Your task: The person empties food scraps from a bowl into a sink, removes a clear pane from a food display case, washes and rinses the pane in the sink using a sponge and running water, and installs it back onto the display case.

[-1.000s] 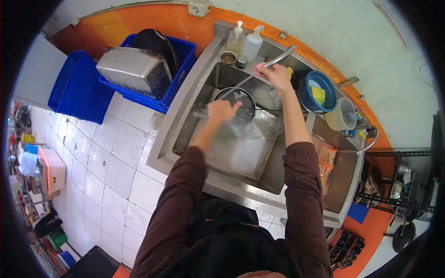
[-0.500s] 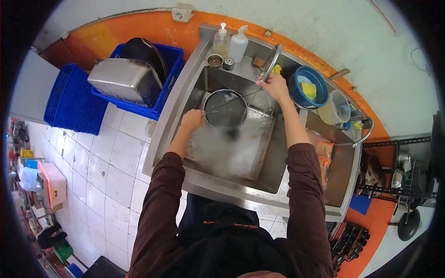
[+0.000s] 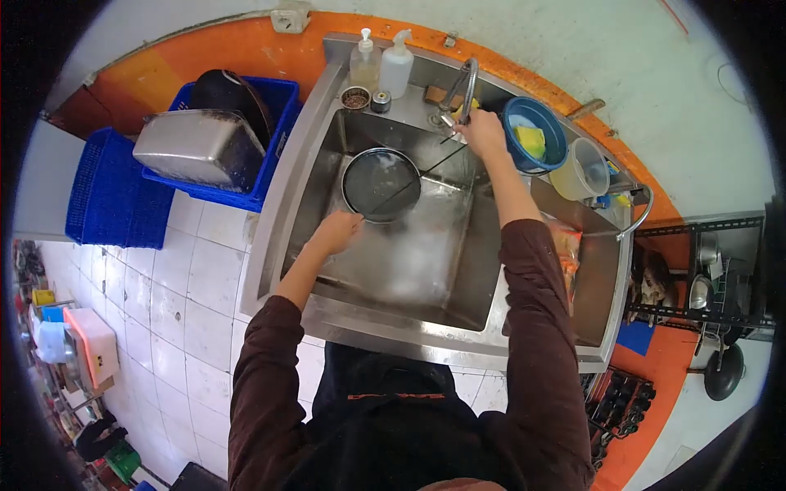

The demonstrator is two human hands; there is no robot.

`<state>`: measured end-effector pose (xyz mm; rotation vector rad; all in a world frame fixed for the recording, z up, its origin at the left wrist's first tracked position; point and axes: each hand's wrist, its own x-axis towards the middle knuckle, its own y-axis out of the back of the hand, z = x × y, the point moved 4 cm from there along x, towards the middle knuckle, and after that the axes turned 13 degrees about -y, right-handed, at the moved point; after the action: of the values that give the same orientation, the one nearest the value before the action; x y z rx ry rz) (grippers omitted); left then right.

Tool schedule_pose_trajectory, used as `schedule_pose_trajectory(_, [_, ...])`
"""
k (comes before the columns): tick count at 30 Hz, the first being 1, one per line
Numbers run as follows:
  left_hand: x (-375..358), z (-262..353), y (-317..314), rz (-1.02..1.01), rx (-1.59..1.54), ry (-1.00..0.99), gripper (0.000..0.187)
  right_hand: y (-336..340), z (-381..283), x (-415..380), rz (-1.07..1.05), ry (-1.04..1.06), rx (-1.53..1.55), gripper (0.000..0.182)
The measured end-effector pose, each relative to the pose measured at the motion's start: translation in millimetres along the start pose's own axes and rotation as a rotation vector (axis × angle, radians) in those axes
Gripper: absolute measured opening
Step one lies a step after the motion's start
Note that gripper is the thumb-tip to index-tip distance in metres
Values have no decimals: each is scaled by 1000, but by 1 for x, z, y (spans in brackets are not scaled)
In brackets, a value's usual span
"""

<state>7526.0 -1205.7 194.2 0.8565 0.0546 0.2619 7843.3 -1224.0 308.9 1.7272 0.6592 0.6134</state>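
A round dark pan [image 3: 381, 185] with cloudy water in it sits at the far left of the sink basin [image 3: 409, 278]. My left hand [image 3: 336, 232] is above the basin's left side, fingers pinched at the near end of a thin dark rod [image 3: 443, 159]. The rod slants across the pan toward my right hand and partly blends into the dark pan. My right hand [image 3: 481, 132] is closed at the end of the chrome faucet [image 3: 470, 82]. Whether its fingers also touch the rod is hidden.
Two pump bottles [image 3: 396, 70] stand on the sink's back ledge. A blue bucket [image 3: 534, 123] with a yellow sponge and a clear tub [image 3: 580, 170] sit right of the faucet. Orange packets [image 3: 566, 245] lie in the right basin. On the left, a blue crate [image 3: 282, 123] holds metal pans.
My left hand has moved nearer to me relative to the pan, and my right hand slightly farther away and to the right. The view has shifted a little.
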Motion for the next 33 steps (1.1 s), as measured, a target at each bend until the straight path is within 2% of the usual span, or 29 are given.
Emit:
schedule_pose_trajectory(2, [-2,5,-7,29,40,-13,20,13,9,3,5,41,-146,26])
schedule_pose_trajectory(7, [-9,13,-41,30,191,17,18,13,13,-5,-55,43,-66,24])
schedule_pose_trajectory(9, [-5,25,-48,-30,281,158,18,9,-6,-19,-373,109,321,25])
schedule_pose_trajectory(10, [-3,32,-51,-30,282,157,18,14,-14,-24,-412,115,279,34])
schedule_pose_trajectory(11, [-1,35,-52,2,253,197,17,11,-11,-23,-411,115,280,34])
schedule_pose_trajectory(13, [-2,39,-53,32,226,231,16,-11,0,-24,-535,223,337,42])
schedule_pose_trajectory(15, [-2,48,-51,31,220,117,16,-20,4,-29,-531,233,422,43])
schedule_pose_trajectory(17, [-5,53,-47,62,209,97,17,-20,5,-28,-453,127,756,43])
schedule_pose_trajectory(18, [-6,56,-45,96,201,72,18,-18,1,-28,-458,127,757,43])
schedule_pose_trajectory(20, [-5,57,-47,107,212,60,17,-6,-14,-21,-526,46,978,30])
schedule_pose_trajectory(22, [-5,59,-46,115,224,46,16,9,-40,-26,-618,-3,1197,26])
schedule_pose_trajectory(24, [-4,70,-39,169,270,-81,14,24,-50,-28,-687,-29,1301,26])
schedule_pose_trajectory(25, [-4,72,-35,171,267,-78,14,30,-53,-30,-754,-58,1400,25])
schedule_pose_trajectory(28, [1,74,-26,130,293,-93,11,29,-39,-29,-766,-32,1306,25])
schedule_pose_trajectory(29, [0,71,-25,23,303,-77,11,27,-33,-29,-805,15,1286,25])
schedule_pose_trajectory(30, [-2,68,-26,-82,315,-59,11,28,-23,-29,-726,6,1130,22])
schedule_pose_trajectory(31, [-7,69,-24,-81,312,-53,11,29,-16,-28,-733,7,1129,22])
schedule_pose_trajectory(33, [-20,72,-27,-120,365,-94,12,29,4,-19,-542,106,639,20])
